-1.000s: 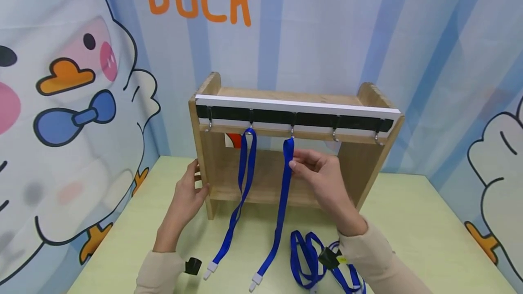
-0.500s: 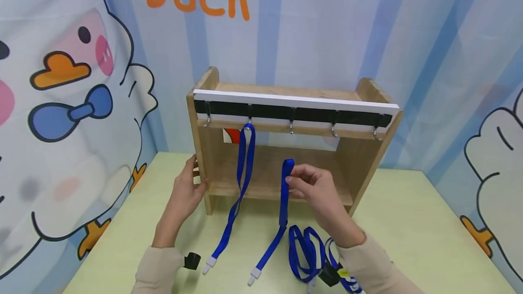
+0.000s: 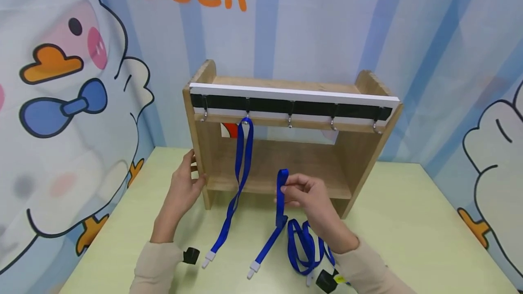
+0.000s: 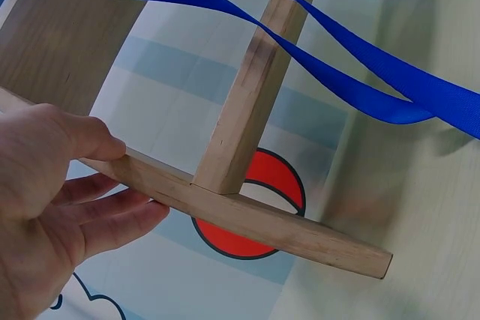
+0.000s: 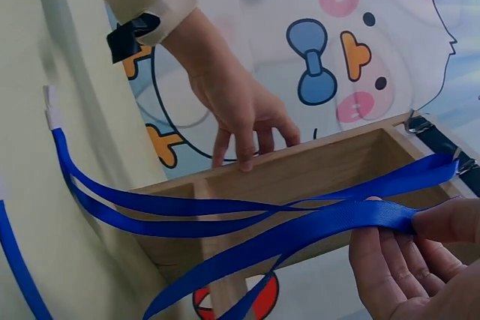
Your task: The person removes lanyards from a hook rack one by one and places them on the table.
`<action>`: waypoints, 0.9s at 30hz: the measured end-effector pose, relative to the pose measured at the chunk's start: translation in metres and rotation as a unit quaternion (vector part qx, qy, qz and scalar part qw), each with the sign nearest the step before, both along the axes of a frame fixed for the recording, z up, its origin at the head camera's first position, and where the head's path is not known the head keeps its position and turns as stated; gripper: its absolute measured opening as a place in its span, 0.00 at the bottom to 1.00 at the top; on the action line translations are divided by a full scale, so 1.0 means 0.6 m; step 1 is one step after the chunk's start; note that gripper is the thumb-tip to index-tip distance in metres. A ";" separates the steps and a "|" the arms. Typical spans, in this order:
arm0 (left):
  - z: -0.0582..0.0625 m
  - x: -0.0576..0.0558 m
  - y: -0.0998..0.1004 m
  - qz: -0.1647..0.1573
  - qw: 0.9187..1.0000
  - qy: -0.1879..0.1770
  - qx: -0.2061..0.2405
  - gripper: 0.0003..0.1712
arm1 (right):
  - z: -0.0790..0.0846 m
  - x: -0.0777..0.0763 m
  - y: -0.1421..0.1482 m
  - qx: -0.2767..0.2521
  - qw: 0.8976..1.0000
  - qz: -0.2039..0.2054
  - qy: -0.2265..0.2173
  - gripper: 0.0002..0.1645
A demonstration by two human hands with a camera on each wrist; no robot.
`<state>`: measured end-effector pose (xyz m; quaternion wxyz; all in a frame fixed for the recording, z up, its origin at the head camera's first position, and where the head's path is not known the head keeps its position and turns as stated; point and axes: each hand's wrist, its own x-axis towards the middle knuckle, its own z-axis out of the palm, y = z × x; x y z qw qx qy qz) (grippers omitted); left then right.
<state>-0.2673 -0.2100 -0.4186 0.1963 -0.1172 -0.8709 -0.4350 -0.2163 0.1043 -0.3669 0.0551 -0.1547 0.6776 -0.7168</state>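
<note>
A small wooden shelf (image 3: 269, 167) carries a row of metal hooks on a black strip. My left hand (image 3: 185, 189) grips the shelf's left side panel (image 4: 300, 231), thumb on one face and fingers on the other. One blue lanyard (image 3: 244, 158) hangs from the second hook (image 3: 247, 111), its white clip reaching down over the table. My right hand (image 3: 308, 196) pinches another blue lanyard (image 3: 280, 194) near its looped top, below the middle hook (image 3: 290, 120). That lanyard's lower part bends toward the table, ending in a white clip (image 3: 254, 267).
More blue lanyards (image 3: 302, 248) lie coiled on the pale table (image 3: 400, 221), partly hidden by the right forearm. A duck-print cloth (image 3: 310, 26) stands behind the shelf. Black wrist cameras (image 3: 190, 256) sit at both sleeves.
My right hand has come down from the middle hook with the lanyard, whose top was at that hook and is now well below it. My left hand keeps its grip on the panel.
</note>
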 end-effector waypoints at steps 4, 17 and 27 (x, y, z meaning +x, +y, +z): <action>0.003 -0.003 0.000 0.000 1.000 -0.002 0.000 0.41 | -0.014 0.003 -0.006 -0.006 1.000 0.009 -0.026 0.05; 0.001 0.003 -0.001 0.001 1.000 -0.003 0.001 0.40 | -0.047 0.036 -0.062 0.000 0.995 0.048 -0.082 0.04; 0.000 0.000 0.001 0.004 1.000 -0.002 -0.001 0.40 | -0.073 0.056 -0.086 0.003 0.992 0.055 -0.118 0.04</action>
